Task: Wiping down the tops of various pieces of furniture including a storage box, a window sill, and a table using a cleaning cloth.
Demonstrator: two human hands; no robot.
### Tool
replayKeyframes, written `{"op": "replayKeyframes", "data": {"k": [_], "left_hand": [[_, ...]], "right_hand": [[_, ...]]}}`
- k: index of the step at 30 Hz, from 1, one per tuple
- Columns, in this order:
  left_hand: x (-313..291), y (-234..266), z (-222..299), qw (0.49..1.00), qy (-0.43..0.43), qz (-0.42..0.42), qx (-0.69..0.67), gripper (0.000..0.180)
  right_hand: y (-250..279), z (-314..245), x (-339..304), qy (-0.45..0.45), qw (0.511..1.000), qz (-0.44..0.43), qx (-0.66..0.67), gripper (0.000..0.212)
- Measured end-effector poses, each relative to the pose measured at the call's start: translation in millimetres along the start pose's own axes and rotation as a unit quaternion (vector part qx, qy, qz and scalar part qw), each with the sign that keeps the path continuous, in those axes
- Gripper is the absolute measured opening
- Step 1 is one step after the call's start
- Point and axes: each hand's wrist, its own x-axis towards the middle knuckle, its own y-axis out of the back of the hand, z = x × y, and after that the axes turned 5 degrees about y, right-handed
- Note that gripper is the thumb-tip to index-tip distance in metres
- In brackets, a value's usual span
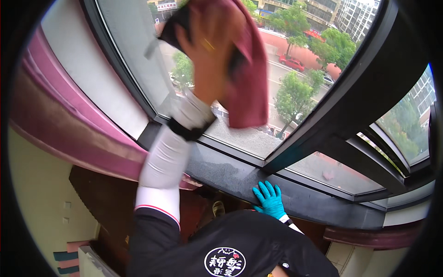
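My left hand (210,55), bare with a ring and smeared by motion, is up at the large window pane (173,104). It presses a dark red cloth (249,87) against the glass, fingers spread over it; part of the cloth hangs down to the right. A white arm sleeve and a black wristband cover that forearm. In a teal glove, my right hand (270,201) lies on the dark stone windowsill (221,173) with its fingers stretched apart, holding nothing.
Black window frame bars (332,97) run up the right side, with a tilted window sash (406,120) beyond. A pink curtain (78,111) hangs on the left. Near the floor below the sill, a shoe (218,208) shows. Trees, a road and buildings lie outside.
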Motion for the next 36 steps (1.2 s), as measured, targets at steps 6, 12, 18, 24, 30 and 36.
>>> {"op": "replayKeyframes", "data": {"k": [6, 12, 18, 24, 30, 36], "left_hand": [[102, 42, -162, 0.988, 0.027, 0.15, 0.032, 0.062], [-34, 43, -239, 0.98, 0.138, 0.146, 0.004, 0.065], [-237, 9, -177, 0.906, 0.413, 0.076, -0.055, 0.063], [-336, -22, 2, 0.81, 0.569, -0.044, -0.136, 0.066], [-300, 3, 171, 0.787, 0.459, -0.331, -0.246, 0.106], [-314, -11, 158, 0.495, 0.543, -0.341, -0.587, 0.047]], "right_hand": [[-4, 3, 2, 0.004, 1.0, 0.004, -0.005, 0.079], [-9, 2, 1, 0.013, 1.0, 0.017, -0.02, 0.082], [-1, 0, 1, 0.011, 1.0, 0.006, -0.012, 0.081], [1, -3, 3, 0.01, 1.0, -0.007, -0.016, 0.08], [-17, 6, -3, -0.01, 0.999, -0.03, -0.018, 0.079], [-15, 2, 1, -0.001, 0.998, 0.055, 0.027, 0.076]]}}
